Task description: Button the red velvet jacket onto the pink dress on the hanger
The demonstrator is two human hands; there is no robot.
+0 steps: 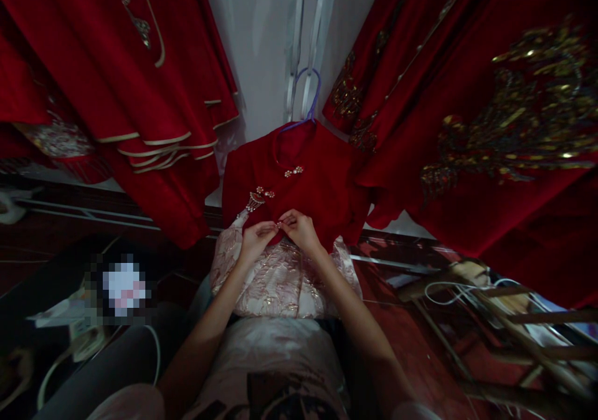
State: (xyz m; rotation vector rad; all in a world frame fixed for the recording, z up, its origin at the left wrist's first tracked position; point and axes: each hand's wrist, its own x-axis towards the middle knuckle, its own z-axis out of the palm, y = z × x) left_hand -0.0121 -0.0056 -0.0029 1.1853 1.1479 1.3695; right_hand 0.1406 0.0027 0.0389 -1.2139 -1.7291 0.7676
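A red garment point(322, 164) with a round collar hangs on a purple hanger point(310, 116) in front of me. Jewelled clasps point(294, 171) sit below its collar, and a beaded tassel ornament point(255, 200) lies lower on the left. At the garment's lower front, my left hand point(258, 239) and my right hand point(303, 232) meet fingertip to fingertip, both pinching. A tiny pale speck shows between them, too small to name. Pale pink brocade fabric point(275, 276) with a metallic sheen lies under my wrists, across my lap.
Red garments with light piping point(154, 96) hang on the left. Others with gold sequin embroidery point(509, 114) hang on the right. A wooden rack-like stool point(495, 320) with a white cable stands at right. A power strip point(88, 340) and a blurred-out object point(124, 288) are at left.
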